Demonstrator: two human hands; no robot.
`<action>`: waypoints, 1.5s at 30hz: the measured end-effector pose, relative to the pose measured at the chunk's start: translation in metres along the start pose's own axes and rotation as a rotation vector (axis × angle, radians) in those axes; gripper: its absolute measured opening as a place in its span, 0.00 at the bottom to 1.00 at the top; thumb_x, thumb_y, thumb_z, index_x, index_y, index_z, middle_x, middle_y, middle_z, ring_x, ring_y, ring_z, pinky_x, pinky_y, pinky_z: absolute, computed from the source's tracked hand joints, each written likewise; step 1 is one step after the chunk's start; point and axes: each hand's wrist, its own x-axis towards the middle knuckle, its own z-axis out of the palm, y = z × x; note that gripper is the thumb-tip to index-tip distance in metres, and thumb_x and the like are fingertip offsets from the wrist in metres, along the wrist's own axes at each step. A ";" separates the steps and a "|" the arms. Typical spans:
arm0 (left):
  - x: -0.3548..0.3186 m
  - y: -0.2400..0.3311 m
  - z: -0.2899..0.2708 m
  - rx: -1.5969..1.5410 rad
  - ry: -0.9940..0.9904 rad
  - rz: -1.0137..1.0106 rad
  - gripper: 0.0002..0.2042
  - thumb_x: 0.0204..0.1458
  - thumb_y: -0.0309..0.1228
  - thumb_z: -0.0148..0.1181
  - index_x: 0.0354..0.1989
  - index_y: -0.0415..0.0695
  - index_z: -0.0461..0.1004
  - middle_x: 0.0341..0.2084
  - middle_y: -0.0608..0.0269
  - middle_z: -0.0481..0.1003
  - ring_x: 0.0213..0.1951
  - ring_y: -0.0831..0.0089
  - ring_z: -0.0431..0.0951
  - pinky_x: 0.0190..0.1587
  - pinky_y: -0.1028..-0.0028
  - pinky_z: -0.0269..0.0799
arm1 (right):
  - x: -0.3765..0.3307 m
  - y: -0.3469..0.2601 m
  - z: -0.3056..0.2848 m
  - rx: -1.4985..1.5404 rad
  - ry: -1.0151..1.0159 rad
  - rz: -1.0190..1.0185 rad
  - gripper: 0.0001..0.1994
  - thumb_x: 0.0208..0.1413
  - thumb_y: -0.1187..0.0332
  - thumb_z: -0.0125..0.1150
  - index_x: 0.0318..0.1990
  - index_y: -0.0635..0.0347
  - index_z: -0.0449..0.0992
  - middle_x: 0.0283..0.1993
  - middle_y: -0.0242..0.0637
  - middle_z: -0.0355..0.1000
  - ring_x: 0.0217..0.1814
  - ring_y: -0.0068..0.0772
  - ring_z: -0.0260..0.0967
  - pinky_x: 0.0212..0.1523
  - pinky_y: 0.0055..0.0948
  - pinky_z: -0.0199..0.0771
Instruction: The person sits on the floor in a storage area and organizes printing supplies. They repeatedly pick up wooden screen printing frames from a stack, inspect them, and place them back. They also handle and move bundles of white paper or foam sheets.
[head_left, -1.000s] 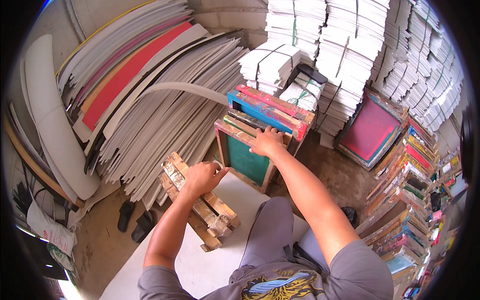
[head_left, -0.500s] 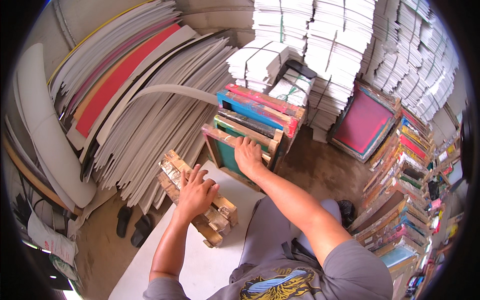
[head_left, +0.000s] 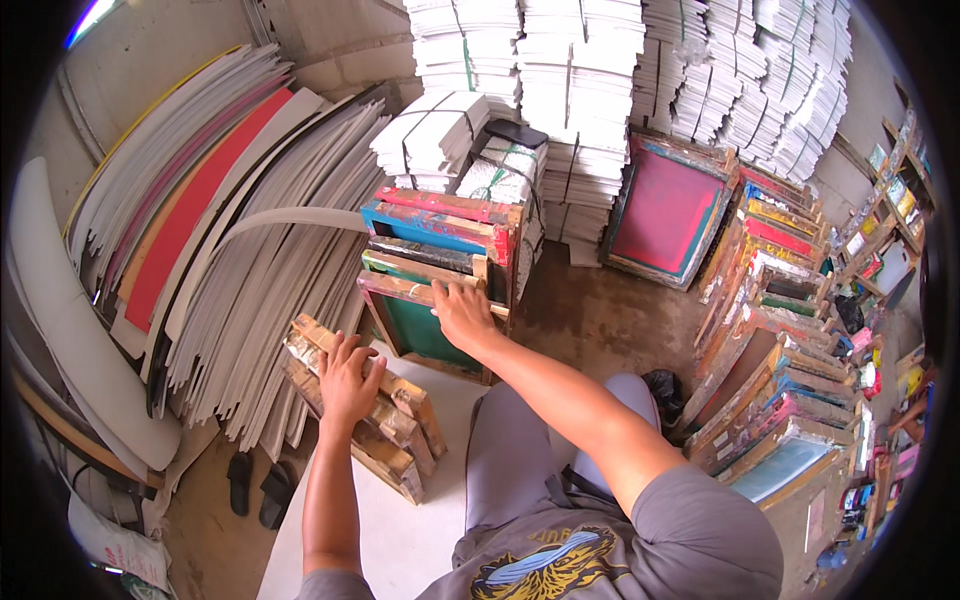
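I have the right hand on the top edge of the green-mesh frame — whether its grip is clenched, I cannot tell — while my left hand, its grip slack, rests on the bundled wooden bars left of that green-mesh frame.

Dull yellow lettering runs above the blue, yellow and black print on the grey shirt. Red marks on the white sack at lower left are too small to read.
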 end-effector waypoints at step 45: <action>0.322 0.131 0.055 -0.072 0.516 0.064 0.30 0.55 0.46 0.70 0.63 0.46 0.71 0.68 0.44 0.63 0.71 0.42 0.57 0.72 0.47 0.50 | 0.261 0.334 -0.059 0.194 0.202 0.363 0.49 0.45 0.49 0.80 0.70 0.67 0.62 0.65 0.58 0.69 0.70 0.59 0.65 0.69 0.50 0.67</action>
